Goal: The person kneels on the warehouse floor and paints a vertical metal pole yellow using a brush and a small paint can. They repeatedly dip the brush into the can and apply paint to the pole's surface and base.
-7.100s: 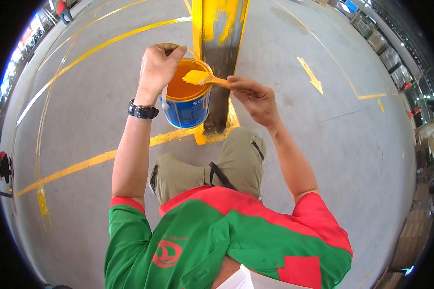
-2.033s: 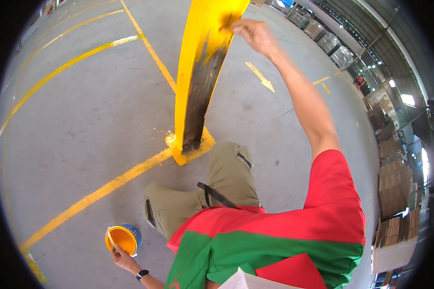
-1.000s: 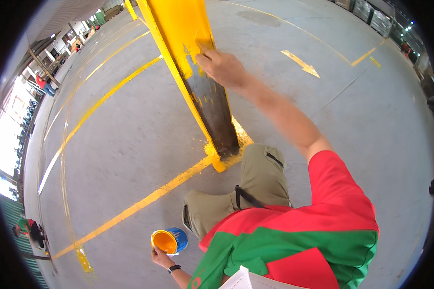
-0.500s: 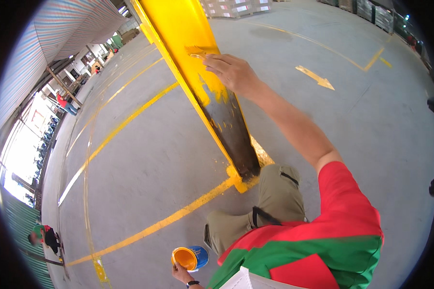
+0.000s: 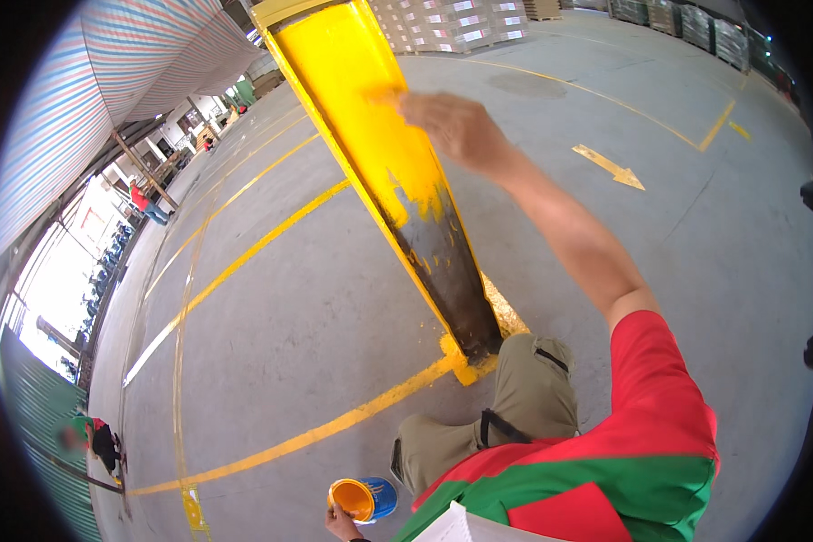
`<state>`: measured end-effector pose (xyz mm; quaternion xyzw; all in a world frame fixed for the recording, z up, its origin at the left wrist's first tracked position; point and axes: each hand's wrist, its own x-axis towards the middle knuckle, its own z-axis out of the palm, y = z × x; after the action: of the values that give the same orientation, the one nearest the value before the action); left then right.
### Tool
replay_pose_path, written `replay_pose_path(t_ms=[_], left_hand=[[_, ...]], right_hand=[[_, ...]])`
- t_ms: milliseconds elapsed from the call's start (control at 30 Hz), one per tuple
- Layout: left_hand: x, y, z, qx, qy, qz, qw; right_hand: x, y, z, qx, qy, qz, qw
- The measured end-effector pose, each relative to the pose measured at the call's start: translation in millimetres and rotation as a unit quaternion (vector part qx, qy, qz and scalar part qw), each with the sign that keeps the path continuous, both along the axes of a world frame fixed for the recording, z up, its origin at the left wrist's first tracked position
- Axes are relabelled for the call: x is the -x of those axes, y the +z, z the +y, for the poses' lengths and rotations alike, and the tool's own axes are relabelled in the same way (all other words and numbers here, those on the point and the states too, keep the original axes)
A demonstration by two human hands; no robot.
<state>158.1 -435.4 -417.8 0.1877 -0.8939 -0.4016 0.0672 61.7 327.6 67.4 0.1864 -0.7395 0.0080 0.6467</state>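
A steel column (image 5: 339,59) with raised side edges stands before me. Its upper part is bright yellow, while the lower stretch is bare, dark and streaked. My right hand (image 5: 456,131), smeared by motion, is closed on a paintbrush (image 5: 384,94) against the yellow face near the column's right edge. The brush is blurred and yellowish. Low down, beside my knee, my left hand (image 5: 340,524) grips the rim of a blue paint can (image 5: 385,499). The can is tilted toward the left, and orange-yellow paint shows inside it.
Yellow lines (image 5: 316,440) and a yellow arrow (image 5: 610,167) mark the grey floor. Wrapped pallet stacks (image 5: 452,23) stand at the back. At the left, one person (image 5: 104,444) bends low and another person (image 5: 144,200) stands farther off. A striped sheet (image 5: 154,54) hangs above.
The view has shifted, showing more of the column's top. My right hand still has the brush on the yellow face and is now blurred by movement. My left hand keeps the can.
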Motion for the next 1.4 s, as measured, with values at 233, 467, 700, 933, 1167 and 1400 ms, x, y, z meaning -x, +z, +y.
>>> replay_pose_path(t_ms=[233,467,700,933,1167,1400], left_hand=[[5,-7,-4,-0.065,-0.037,-0.024,0.997],[12,-3,-6,0.066,0.008,-0.044,0.997],[7,11,5,0.115,0.027,0.048,0.992],[2,28,-3,0.229,-0.026,-0.031,0.973],[0,53,16,0.155,0.008,-0.062,0.986],[-1,45,10,0.034,0.027,-0.05,0.998]], right_hand=[[28,58,4,0.013,0.067,0.003,0.998],[9,32,1,-0.059,0.025,0.071,0.995],[35,22,-2,-0.034,0.02,-0.004,0.999],[-22,-179,-18,-0.03,0.021,-0.197,0.98],[-40,-286,-29,0.025,0.183,-0.337,0.923],[-8,-154,-1,0.056,0.078,-0.202,0.975]])
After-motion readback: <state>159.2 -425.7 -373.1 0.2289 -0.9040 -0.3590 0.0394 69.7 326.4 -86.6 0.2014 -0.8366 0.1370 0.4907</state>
